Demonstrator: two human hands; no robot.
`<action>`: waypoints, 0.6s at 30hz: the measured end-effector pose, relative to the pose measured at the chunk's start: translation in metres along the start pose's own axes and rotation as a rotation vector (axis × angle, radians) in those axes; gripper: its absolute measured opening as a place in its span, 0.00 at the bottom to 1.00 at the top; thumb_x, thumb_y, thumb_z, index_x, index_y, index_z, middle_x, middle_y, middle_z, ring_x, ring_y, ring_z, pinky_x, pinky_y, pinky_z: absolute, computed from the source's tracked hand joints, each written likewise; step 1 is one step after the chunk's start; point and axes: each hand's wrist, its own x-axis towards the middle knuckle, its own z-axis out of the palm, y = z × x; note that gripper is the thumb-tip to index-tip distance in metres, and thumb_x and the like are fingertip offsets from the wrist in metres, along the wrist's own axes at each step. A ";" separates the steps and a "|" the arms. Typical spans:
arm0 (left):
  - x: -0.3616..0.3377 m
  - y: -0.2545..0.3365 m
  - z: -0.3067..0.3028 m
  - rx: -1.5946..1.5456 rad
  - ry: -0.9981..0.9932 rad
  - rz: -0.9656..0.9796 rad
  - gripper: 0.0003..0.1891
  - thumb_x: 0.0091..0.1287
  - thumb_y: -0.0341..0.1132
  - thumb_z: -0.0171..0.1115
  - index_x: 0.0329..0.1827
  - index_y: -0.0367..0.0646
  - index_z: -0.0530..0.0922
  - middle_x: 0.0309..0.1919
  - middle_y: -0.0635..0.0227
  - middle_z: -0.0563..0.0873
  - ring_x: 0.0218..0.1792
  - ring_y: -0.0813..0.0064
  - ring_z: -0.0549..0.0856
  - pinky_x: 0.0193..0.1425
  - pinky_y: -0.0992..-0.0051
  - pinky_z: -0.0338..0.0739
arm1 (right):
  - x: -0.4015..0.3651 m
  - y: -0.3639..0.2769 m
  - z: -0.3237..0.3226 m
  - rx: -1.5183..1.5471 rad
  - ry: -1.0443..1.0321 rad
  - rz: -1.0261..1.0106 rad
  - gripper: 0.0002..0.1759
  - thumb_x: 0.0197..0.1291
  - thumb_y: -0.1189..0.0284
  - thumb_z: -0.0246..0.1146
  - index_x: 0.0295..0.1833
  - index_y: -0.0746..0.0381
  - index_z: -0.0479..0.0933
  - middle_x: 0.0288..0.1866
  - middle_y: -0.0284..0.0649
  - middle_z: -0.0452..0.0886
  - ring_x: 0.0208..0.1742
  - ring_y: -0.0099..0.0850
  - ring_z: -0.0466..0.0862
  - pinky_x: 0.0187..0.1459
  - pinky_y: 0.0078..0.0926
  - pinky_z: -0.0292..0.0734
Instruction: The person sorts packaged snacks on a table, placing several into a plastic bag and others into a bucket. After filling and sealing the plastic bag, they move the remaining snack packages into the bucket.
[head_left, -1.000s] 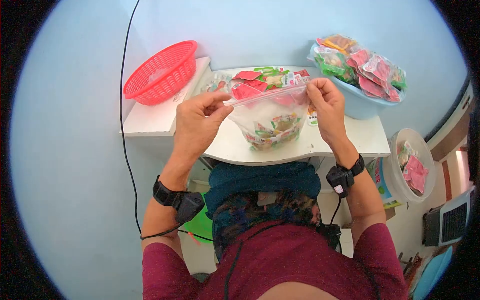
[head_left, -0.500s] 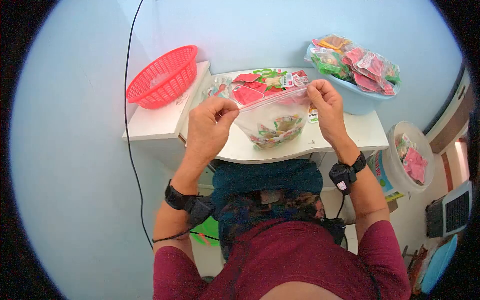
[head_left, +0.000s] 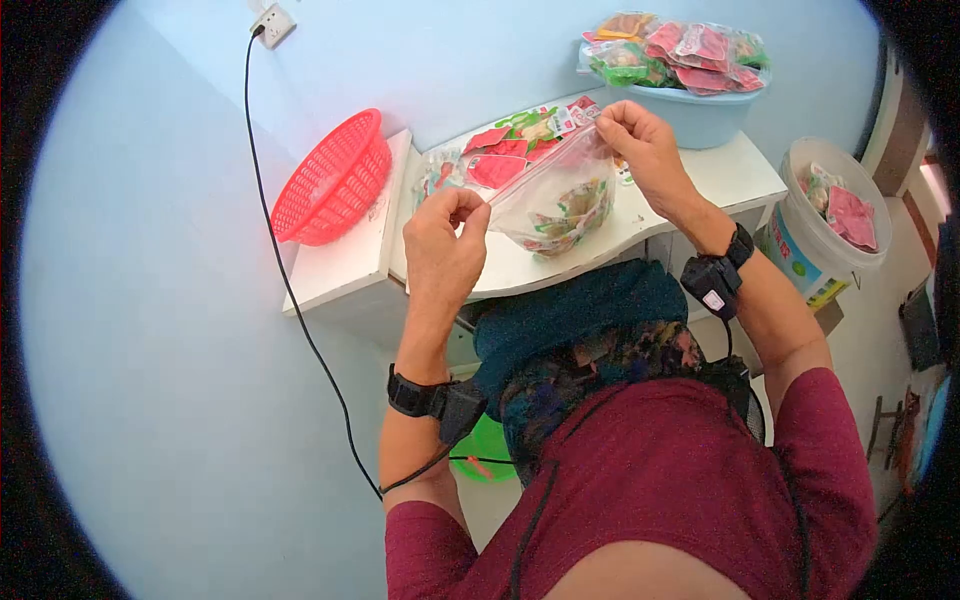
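A clear zip bag (head_left: 562, 195) with several small green-and-white packets in its lower part hangs over the front of the white table (head_left: 640, 218). My left hand (head_left: 447, 232) pinches the left end of its top edge, and my right hand (head_left: 645, 150) pinches the right end, higher up. The top edge is stretched between them and slants. Behind the bag, red and green packets (head_left: 497, 170) lie on the table, partly hidden by it.
A red basket (head_left: 335, 180) stands at the left. A blue basin (head_left: 690, 115) heaped with bagged packets is at the back right. On the right is a white bucket (head_left: 815, 225) holding packets. A black cable (head_left: 300, 310) runs down the left wall from a socket (head_left: 273, 25).
The view has shifted and tilted. The bag's top edge now slants more steeply, its right end higher. Both hands still grip its ends.
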 end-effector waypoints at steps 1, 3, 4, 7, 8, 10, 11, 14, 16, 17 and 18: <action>0.000 0.004 0.000 0.000 -0.002 -0.005 0.06 0.64 0.29 0.66 0.37 0.34 0.82 0.28 0.70 0.84 0.31 0.83 0.79 0.39 0.80 0.74 | 0.000 0.000 -0.001 0.001 0.005 0.010 0.10 0.70 0.67 0.59 0.43 0.64 0.78 0.34 0.32 0.81 0.36 0.20 0.78 0.40 0.20 0.74; 0.000 0.013 0.000 -0.001 -0.006 -0.016 0.07 0.65 0.31 0.67 0.38 0.34 0.83 0.29 0.69 0.85 0.32 0.83 0.80 0.40 0.80 0.75 | 0.001 0.003 -0.001 0.005 0.014 0.033 0.10 0.70 0.68 0.59 0.43 0.64 0.78 0.35 0.34 0.82 0.36 0.21 0.79 0.41 0.21 0.76; 0.001 0.013 0.002 0.004 -0.004 0.010 0.09 0.65 0.32 0.67 0.40 0.34 0.83 0.30 0.67 0.86 0.33 0.81 0.81 0.41 0.79 0.76 | 0.002 0.003 0.000 0.011 0.019 0.037 0.10 0.70 0.68 0.60 0.43 0.64 0.78 0.35 0.34 0.82 0.36 0.21 0.80 0.41 0.21 0.76; 0.008 0.019 0.008 0.090 -0.006 0.083 0.14 0.64 0.37 0.68 0.44 0.34 0.84 0.34 0.61 0.88 0.36 0.75 0.85 0.45 0.75 0.78 | 0.002 0.002 0.001 0.045 0.030 0.036 0.10 0.69 0.68 0.60 0.42 0.64 0.78 0.34 0.35 0.82 0.36 0.22 0.80 0.40 0.21 0.76; 0.011 0.026 0.009 0.163 -0.012 0.104 0.15 0.64 0.39 0.68 0.45 0.34 0.84 0.36 0.59 0.88 0.37 0.73 0.86 0.46 0.74 0.78 | 0.002 0.004 0.002 0.061 0.032 0.024 0.09 0.69 0.68 0.61 0.42 0.64 0.78 0.34 0.35 0.82 0.35 0.21 0.80 0.39 0.20 0.76; 0.017 0.035 0.017 0.219 -0.037 0.125 0.17 0.63 0.41 0.69 0.46 0.34 0.85 0.37 0.56 0.89 0.39 0.69 0.87 0.47 0.72 0.79 | 0.003 0.006 0.002 0.082 0.035 0.007 0.09 0.69 0.69 0.61 0.41 0.65 0.78 0.33 0.35 0.82 0.35 0.21 0.80 0.38 0.20 0.76; 0.021 0.038 0.021 0.201 -0.057 0.125 0.18 0.63 0.42 0.69 0.45 0.34 0.85 0.38 0.55 0.89 0.39 0.68 0.87 0.47 0.71 0.79 | 0.003 0.007 0.003 0.085 0.037 0.003 0.09 0.68 0.69 0.61 0.41 0.65 0.78 0.33 0.34 0.82 0.35 0.21 0.80 0.38 0.20 0.76; 0.034 0.040 0.036 0.208 -0.111 0.160 0.16 0.62 0.42 0.68 0.42 0.35 0.86 0.35 0.55 0.89 0.38 0.67 0.88 0.45 0.71 0.79 | 0.002 0.006 -0.001 0.092 -0.008 -0.017 0.08 0.70 0.69 0.60 0.42 0.63 0.78 0.34 0.31 0.81 0.35 0.18 0.78 0.39 0.17 0.74; 0.040 0.042 0.041 0.210 -0.140 0.148 0.15 0.62 0.40 0.68 0.39 0.35 0.87 0.32 0.55 0.89 0.35 0.68 0.88 0.43 0.71 0.79 | 0.002 0.005 -0.003 0.085 -0.026 -0.035 0.07 0.70 0.70 0.61 0.42 0.63 0.78 0.34 0.29 0.80 0.35 0.16 0.77 0.39 0.17 0.73; 0.043 0.045 0.042 0.198 -0.154 0.119 0.14 0.62 0.40 0.68 0.39 0.35 0.87 0.31 0.55 0.89 0.34 0.68 0.88 0.42 0.71 0.79 | 0.002 0.005 -0.003 0.075 -0.018 -0.046 0.07 0.69 0.71 0.61 0.40 0.64 0.78 0.33 0.30 0.80 0.34 0.17 0.77 0.38 0.18 0.74; 0.044 0.046 0.044 0.186 -0.168 0.091 0.13 0.62 0.39 0.68 0.38 0.35 0.87 0.29 0.55 0.89 0.32 0.68 0.88 0.41 0.71 0.79 | 0.002 0.006 -0.004 0.065 -0.009 -0.058 0.07 0.67 0.72 0.62 0.39 0.65 0.79 0.32 0.30 0.80 0.33 0.17 0.77 0.37 0.18 0.74</action>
